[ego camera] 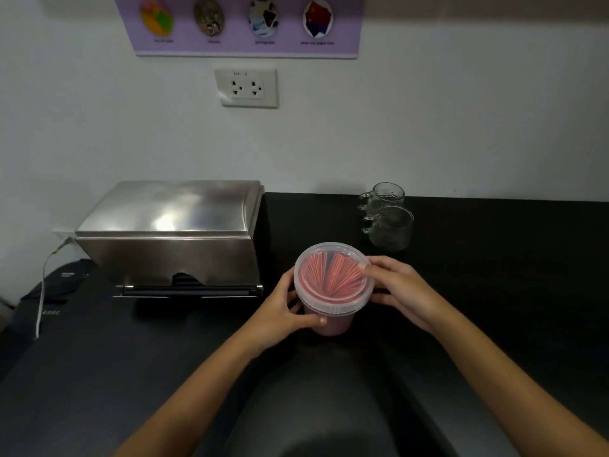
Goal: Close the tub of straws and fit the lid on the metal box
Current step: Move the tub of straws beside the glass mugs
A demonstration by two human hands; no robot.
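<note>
A clear round tub of red straws (329, 321) stands on the black counter (494, 258), with its clear lid (333, 278) lying on top. My left hand (283, 311) wraps the tub's left side, thumb on the front wall. My right hand (400, 286) holds the right side, fingertips pressing on the lid's rim. To the left sits the metal box (171, 239) against the wall, its shiny lid (174, 206) resting on top. Neither hand touches the box.
Two glass mugs (389, 219) stand behind the tub to the right. A dark appliance (66, 324) lies at the left with a white cable (43, 291) over it. A wall socket (247, 88) and a purple poster (247, 24) hang above.
</note>
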